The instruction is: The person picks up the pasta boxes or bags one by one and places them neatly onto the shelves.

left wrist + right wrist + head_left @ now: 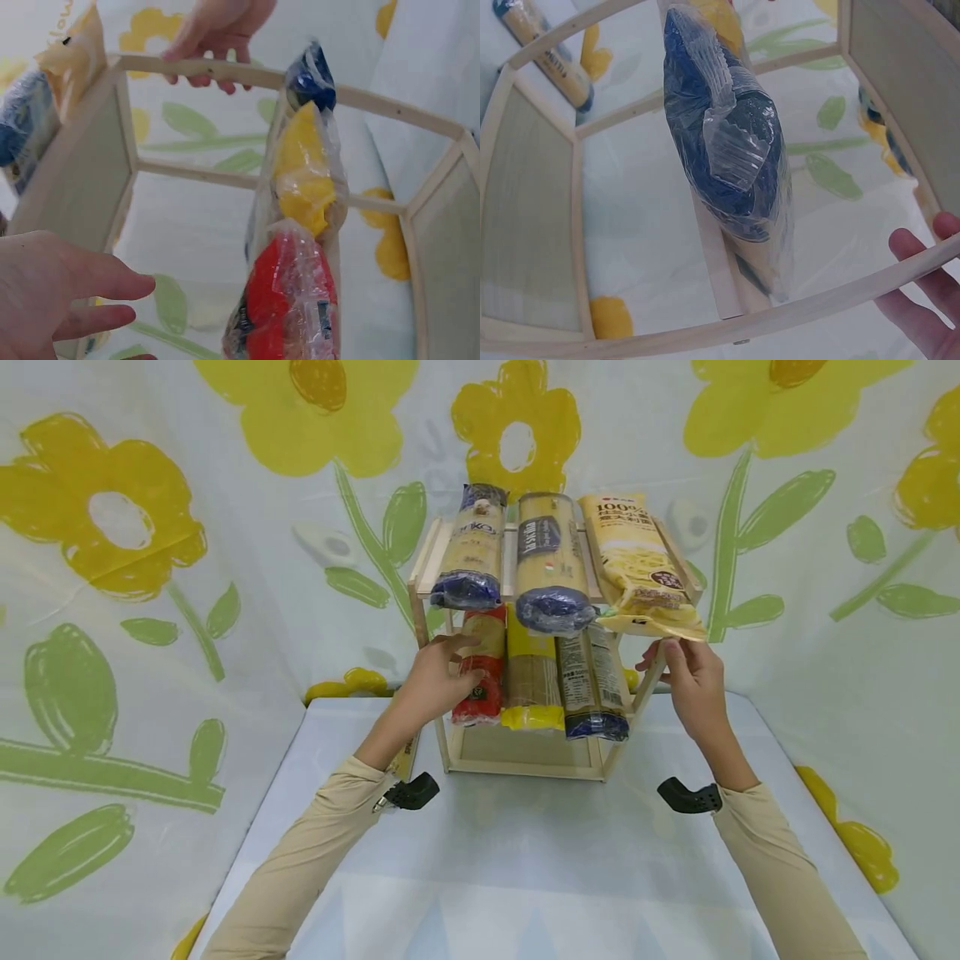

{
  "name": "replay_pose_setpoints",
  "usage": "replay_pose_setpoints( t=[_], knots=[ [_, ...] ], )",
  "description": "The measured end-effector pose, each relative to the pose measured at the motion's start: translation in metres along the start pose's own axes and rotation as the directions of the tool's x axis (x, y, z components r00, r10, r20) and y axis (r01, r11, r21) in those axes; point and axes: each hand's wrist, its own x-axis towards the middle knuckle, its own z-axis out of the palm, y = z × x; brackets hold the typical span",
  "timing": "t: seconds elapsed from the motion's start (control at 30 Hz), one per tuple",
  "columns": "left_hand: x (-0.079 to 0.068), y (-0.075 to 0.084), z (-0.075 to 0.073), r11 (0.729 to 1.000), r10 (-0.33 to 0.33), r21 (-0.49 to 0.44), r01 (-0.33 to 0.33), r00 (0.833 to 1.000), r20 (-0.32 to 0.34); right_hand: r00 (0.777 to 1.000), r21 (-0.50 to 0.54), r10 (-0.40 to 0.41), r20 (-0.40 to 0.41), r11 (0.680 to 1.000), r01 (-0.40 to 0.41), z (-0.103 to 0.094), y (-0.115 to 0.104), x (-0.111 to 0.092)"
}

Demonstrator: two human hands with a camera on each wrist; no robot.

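A small wooden rack (pixel 525 770) holds pasta packs on two levels. On its middle shelf lie a red pasta pack (pixel 482 681), a yellow-ended pack (pixel 532 681) of long brownish strands and a blue-ended pack (pixel 592 681) with a printed label. My left hand (pixel 437 678) is at the rack's left side, overlapping the red pack in the head view. In the left wrist view, that hand (pixel 71 292) has its fingers apart with nothing between them. My right hand (pixel 696 681) grips the rack's right front post; in the right wrist view its fingers (pixel 922 255) curl round the wood.
Across the top shelf lie a blue-ended pasta pack (pixel 472 547), a second clear pack (pixel 551 560) and a yellow bag (pixel 637 560) overhanging the front. Another pack (pixel 405 758) lies on the table (pixel 525 860) left of the rack. Flower-printed cloth (pixel 112 652) surrounds the table.
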Motion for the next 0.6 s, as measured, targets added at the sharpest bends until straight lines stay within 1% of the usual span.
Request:
replay_pose_setpoints(
  t=[0.2,0.37,0.6],
  knots=[
    [-0.018,0.004,-0.009,1.000,-0.015,-0.026,0.015,1.000,-0.015,1.000,0.017,0.008,0.005,1.000,-0.008,0.000,0.003,0.000],
    [-0.032,0.000,-0.017,1.000,-0.006,-0.029,0.005,0.999,-0.044,1.000,0.016,0.013,0.003,1.000,-0.013,-0.001,0.006,0.000],
    [-0.046,-0.009,-0.028,0.999,-0.016,-0.039,0.013,0.998,-0.067,1.000,0.004,0.016,-0.012,1.000,-0.016,-0.003,0.031,0.002]
  ],
)
